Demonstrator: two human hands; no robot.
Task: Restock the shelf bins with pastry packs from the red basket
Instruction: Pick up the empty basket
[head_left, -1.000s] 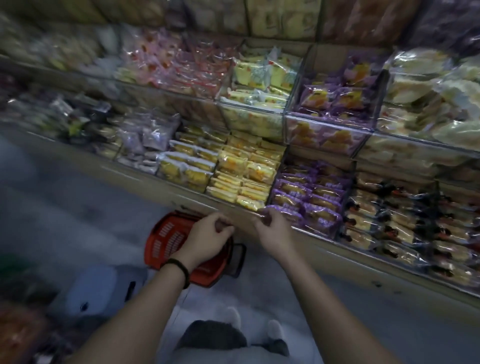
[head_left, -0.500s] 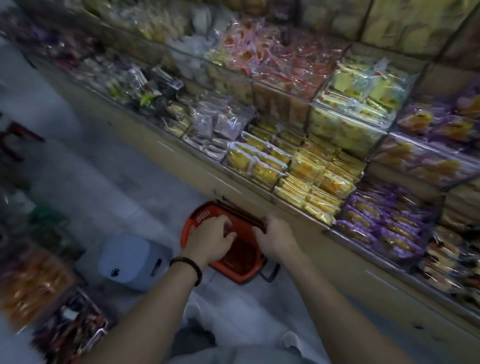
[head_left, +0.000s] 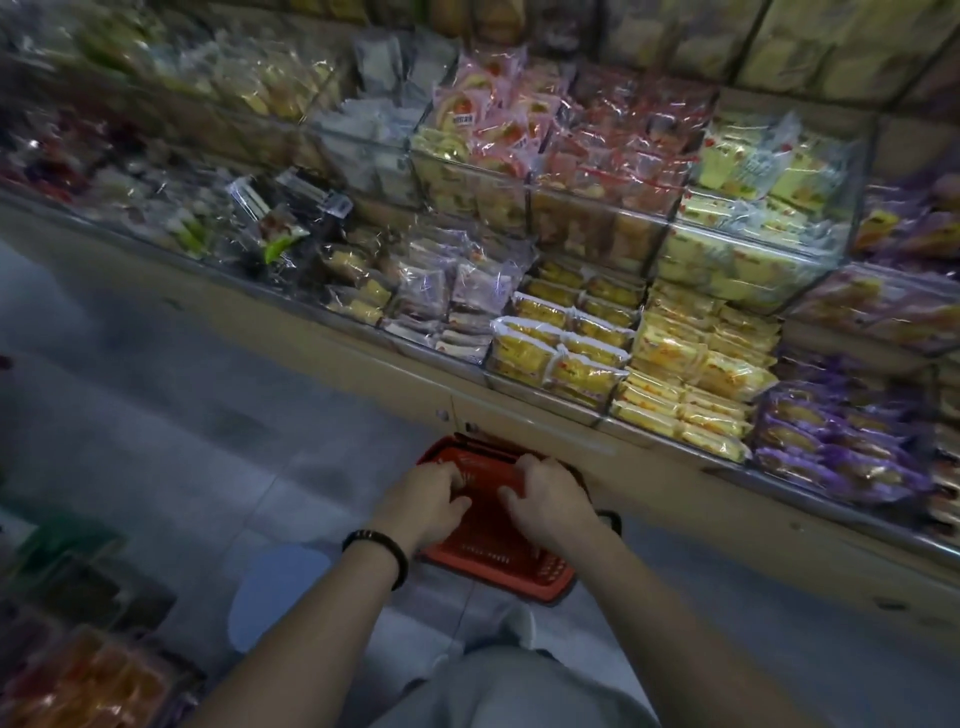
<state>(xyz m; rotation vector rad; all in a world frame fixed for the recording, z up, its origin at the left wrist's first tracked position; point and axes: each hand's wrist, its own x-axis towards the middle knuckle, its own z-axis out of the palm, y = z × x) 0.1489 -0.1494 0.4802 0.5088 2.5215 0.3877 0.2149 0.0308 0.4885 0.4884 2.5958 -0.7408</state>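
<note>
The red basket (head_left: 496, 564) stands on the floor against the foot of the shelf unit. My left hand (head_left: 431, 501) and my right hand (head_left: 550, 499) are both down inside it, side by side, fingers bent loosely toward its bottom. No pack shows in either hand, and the hands hide most of the basket's inside. A black handle (head_left: 609, 519) hangs at its right side. Above, the shelf bins hold yellow pastry packs (head_left: 675, 364), purple packs (head_left: 831, 447) and pink packs (head_left: 498, 124).
The beige shelf base (head_left: 727, 509) runs diagonally from upper left to lower right. A pale blue-white object (head_left: 280, 582) sits on the grey floor left of my arm. Trays of orange goods (head_left: 93, 686) fill the lower left corner. My knee (head_left: 509, 691) is below.
My hands dropped from the shelf edge down into the basket. The view swung left and downward, so the basket now sits in the middle.
</note>
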